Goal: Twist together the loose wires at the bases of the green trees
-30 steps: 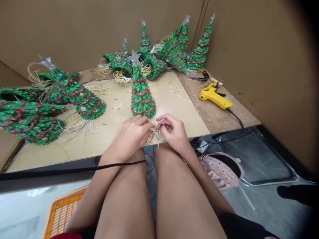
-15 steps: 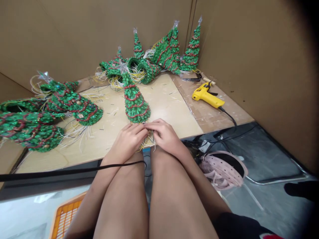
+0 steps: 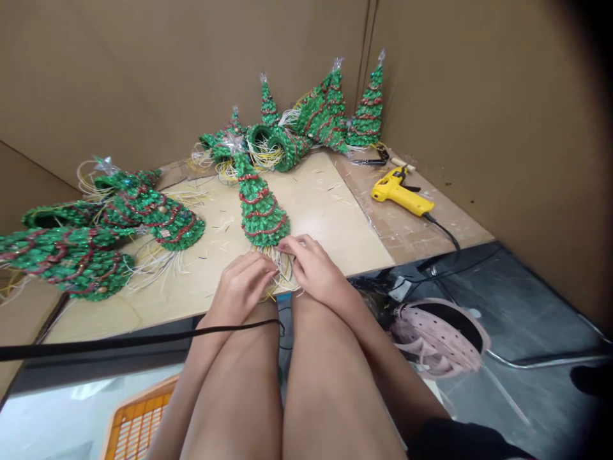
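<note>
Head view, forward-down over left hand [image 3: 241, 285] and right hand [image 3: 318, 271]

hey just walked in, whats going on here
A person sits at a table with both hands at the base of a small green decorated tree. The left hand and right hand are among the thin wires at its base; whether either grips a wire is hard to tell. Other trees sit to the left and at the back, and a yellow glue gun lies unheld at the right.

Rough, glittery, plastic-looking tree [image 3: 262, 207]
</note>
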A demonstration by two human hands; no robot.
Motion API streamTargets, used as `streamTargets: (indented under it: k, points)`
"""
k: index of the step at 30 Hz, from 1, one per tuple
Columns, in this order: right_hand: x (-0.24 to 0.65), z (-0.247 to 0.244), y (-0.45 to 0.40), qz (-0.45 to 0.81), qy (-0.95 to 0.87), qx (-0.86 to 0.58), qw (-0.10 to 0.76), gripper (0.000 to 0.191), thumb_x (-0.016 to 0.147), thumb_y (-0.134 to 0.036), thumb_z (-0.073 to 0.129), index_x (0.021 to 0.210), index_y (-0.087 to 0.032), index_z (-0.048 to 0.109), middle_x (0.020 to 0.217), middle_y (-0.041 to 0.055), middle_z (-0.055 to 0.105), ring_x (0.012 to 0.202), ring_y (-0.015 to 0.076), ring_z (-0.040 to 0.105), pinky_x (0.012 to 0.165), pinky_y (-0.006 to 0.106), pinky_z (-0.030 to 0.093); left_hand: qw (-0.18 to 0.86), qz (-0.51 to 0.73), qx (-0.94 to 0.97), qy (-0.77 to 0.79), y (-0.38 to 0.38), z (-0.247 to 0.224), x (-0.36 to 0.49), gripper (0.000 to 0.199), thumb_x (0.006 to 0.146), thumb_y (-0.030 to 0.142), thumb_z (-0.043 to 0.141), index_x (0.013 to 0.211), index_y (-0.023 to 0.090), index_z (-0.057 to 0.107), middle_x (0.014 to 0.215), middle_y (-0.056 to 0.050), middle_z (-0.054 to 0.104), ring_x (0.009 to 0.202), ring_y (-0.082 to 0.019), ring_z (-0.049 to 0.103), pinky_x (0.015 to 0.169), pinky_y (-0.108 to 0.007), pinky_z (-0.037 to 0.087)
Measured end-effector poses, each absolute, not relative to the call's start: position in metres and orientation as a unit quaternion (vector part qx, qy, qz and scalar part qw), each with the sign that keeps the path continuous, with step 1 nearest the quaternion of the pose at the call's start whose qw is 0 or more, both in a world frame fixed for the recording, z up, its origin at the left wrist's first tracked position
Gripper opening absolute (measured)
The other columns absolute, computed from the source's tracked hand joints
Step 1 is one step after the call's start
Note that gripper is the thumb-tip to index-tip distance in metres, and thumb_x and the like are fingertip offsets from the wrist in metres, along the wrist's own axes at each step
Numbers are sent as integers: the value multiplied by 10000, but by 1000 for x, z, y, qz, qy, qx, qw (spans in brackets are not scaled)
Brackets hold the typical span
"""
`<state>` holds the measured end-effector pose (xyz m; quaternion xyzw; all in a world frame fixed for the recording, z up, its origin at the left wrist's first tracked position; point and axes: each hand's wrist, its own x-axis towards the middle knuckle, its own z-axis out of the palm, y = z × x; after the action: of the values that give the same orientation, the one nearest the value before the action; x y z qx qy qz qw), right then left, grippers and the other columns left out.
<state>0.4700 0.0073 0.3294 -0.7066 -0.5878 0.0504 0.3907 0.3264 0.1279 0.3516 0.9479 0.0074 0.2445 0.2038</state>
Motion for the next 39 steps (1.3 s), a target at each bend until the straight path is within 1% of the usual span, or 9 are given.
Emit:
streamTargets:
  k: [4,7,9,11,19,25,32,35,39]
  points:
    - [469,333,3,17,-634,-684,361,546,822,-13,395,1308,-245,488,1273,77,518,1184,208,439,992,384,403,208,238,948,22,129,347,325,101,899,180,497,899,184,598,908,-66,642,859,-170,591,780,-312,480]
    - [468,334,2,-8,-667,-689,284,548,832,-37,411,1314,-285,488,1461,23,367,1355,241,262,1055,459,336,207,259,943,32,129,346,324,101,894,173,502,903,181,603,910,-70,642,873,-171,593,791,-314,486]
    - [468,334,3,-12,-675,-694,249,555,838,-49,405,1331,-296,465,1506,-8,302,1410,236,161,1085,494,295,208,268,940,32,130,345,322,104,891,165,503,891,180,606,933,-76,644,896,-171,593,809,-315,487]
    - [467,334,5,-11,-676,-701,228,537,855,-77,397,1341,-300,453,1518,-13,280,1423,228,141,1095,515,281,216,273,937,36,130,344,321,107,889,161,501,886,180,606,944,-79,648,915,-173,594,824,-314,485]
    - [464,333,29,-17,-655,-730,195,489,883,-162,409,1345,-318,453,1539,-18,222,1407,296,201,1074,580,297,234,289,921,113,138,334,321,138,906,190,468,897,174,605,907,-70,670,880,-170,624,818,-298,485]
    - [464,336,47,-19,-642,-743,188,511,874,-133,422,1339,-342,455,1539,-21,221,1404,305,206,1058,599,306,230,315,909,150,143,330,321,160,900,184,448,851,180,600,908,-66,683,900,-176,639,825,-308,491]
    - [465,337,56,-9,-627,-756,190,498,867,-120,408,1333,-281,476,1537,23,226,1399,322,212,1057,596,306,340,404,819,225,139,331,316,128,869,264,541,822,180,626,869,-46,701,880,-173,658,813,-300,520]
    - [466,335,53,-17,-615,-756,223,534,855,-93,406,1362,-254,447,1508,63,294,1377,301,265,1066,549,325,287,427,818,259,143,330,311,119,861,267,561,819,184,636,833,-28,696,799,-158,655,745,-270,515]
    - [470,333,43,-15,-599,-734,320,486,878,-95,379,1332,-237,484,1364,60,501,1264,225,427,1062,440,371,120,404,864,276,156,328,311,120,869,269,554,804,210,636,709,10,672,599,-124,597,585,-240,439]
